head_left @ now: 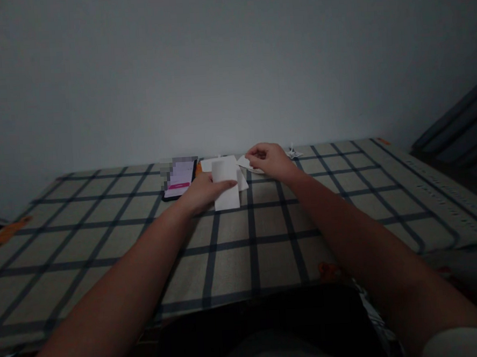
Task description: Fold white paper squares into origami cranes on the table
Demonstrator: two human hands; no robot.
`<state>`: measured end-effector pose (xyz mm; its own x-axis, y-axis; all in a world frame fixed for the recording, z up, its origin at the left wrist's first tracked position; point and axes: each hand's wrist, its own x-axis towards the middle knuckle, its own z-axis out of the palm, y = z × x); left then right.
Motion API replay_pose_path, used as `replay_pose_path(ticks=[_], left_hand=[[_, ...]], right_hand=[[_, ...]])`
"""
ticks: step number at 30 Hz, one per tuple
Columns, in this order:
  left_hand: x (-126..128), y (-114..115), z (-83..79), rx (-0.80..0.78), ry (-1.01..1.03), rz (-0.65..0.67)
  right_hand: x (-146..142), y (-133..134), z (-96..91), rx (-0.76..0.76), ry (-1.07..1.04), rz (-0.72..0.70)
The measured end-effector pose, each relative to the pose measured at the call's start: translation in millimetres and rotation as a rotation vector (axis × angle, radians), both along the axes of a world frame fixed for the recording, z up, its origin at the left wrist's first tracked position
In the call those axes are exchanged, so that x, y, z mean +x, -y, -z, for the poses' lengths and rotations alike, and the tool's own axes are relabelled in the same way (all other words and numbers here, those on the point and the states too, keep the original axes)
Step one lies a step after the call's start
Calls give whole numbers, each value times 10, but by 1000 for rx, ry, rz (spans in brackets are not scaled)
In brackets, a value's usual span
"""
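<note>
My left hand [207,190] is closed on a small white rectangular card or folded paper [226,199], its thumb lying across the front. Behind that piece, more white paper [242,179] shows in part. My right hand [270,159] is a little farther right, thumb and fingertips pinched together over another white paper piece [243,161] near the back of the table. Whether anything is between those fingertips is too dim and small to tell. Just left of my left hand lies a phone [179,185] with its screen lit, partly pixelated.
A checked cloth [235,265] covers the table, which meets a plain wall [232,71] at the back. Small crumpled white scraps [293,152] lie beyond my right hand. Something orange [198,168] shows beside the phone. Dark fabric [456,114] hangs at the far right.
</note>
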<state>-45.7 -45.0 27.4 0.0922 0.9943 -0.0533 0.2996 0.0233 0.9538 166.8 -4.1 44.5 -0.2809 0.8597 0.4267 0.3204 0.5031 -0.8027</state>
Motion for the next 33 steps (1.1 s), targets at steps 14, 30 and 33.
replay_pose_path(ticks=[14,30,33], left_hand=[[-12,-146,83,84,458,-61],[-34,-102,87,304,55,-87],[-33,-71,42,366,-53,-98]], right_hand=[[-190,-28,214,-220,-98,-193],[-280,140,195,251,280,-69],[-293,138,217,251,270,-63]])
